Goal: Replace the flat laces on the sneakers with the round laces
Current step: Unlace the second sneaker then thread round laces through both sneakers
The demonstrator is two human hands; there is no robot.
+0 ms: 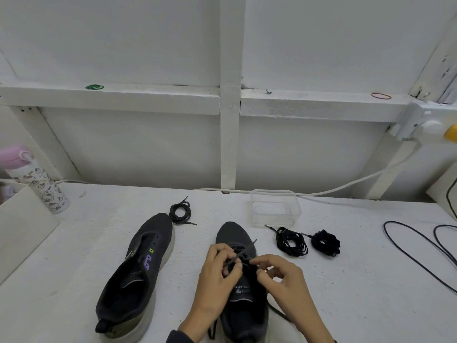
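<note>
Two dark grey sneakers stand on the white table. The left sneaker [138, 271] has no lace in it. On the right sneaker [243, 308], a dark round lace [234, 258] runs through the eyelets. My left hand [217, 276] pinches one end of that lace over the tongue. My right hand [279, 278] pinches the lace at the eyelets opposite. A coiled round lace [181, 212] lies beyond the left sneaker's toe. Two bundles of black flat laces [292, 240] [325, 242] lie to the right of the right sneaker.
A clear plastic tub [275, 207] sits behind the right sneaker. A patterned bottle with a pink lid [37, 179] stands at the far left beside a white box [22, 224]. Black cables [420, 253] loop at the right edge; a white cable [346, 185] runs along the back wall.
</note>
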